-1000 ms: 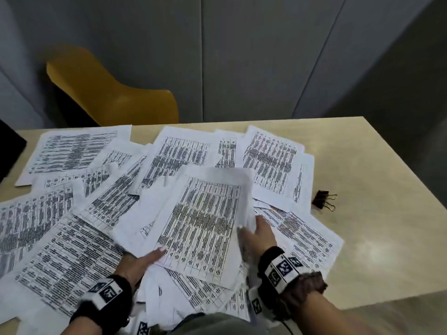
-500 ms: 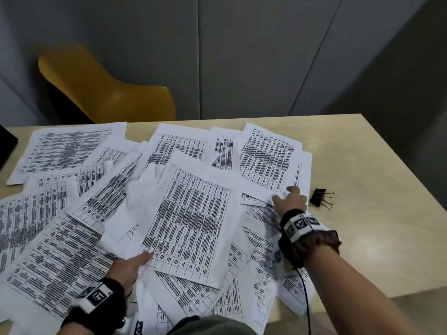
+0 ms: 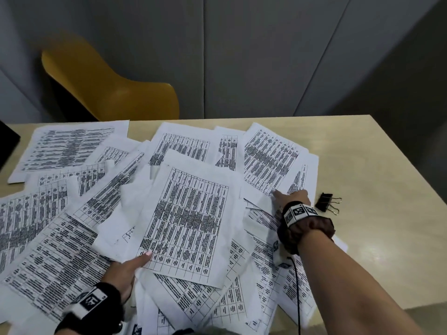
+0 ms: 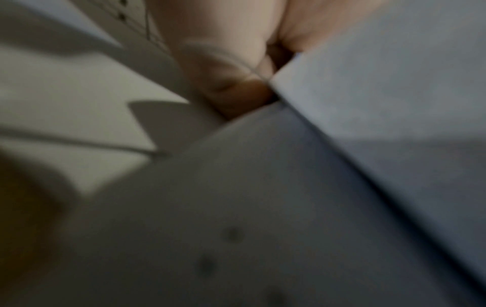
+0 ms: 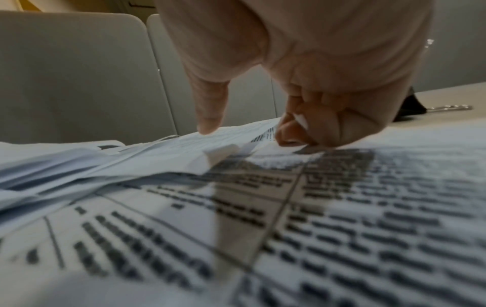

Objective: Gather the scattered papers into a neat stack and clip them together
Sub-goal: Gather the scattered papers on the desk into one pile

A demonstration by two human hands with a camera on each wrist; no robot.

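Papers [image 3: 186, 213] lay scattered over the table [image 3: 387, 189]. The left hand [image 3: 123, 274] held a near sheet; the right hand [image 3: 294, 198], fingers curled, pinched a far-right sheet beside the clip [image 3: 325, 201].

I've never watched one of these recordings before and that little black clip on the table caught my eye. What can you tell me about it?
The binder clip is small, with a black folded body and two silvery wire handles, apparently metal. It lies on its side on the bare beige table, handles pointing away from the papers, just past the pile's right edge. Nothing holds it. The right hand is close beside it but rests on the sheets.
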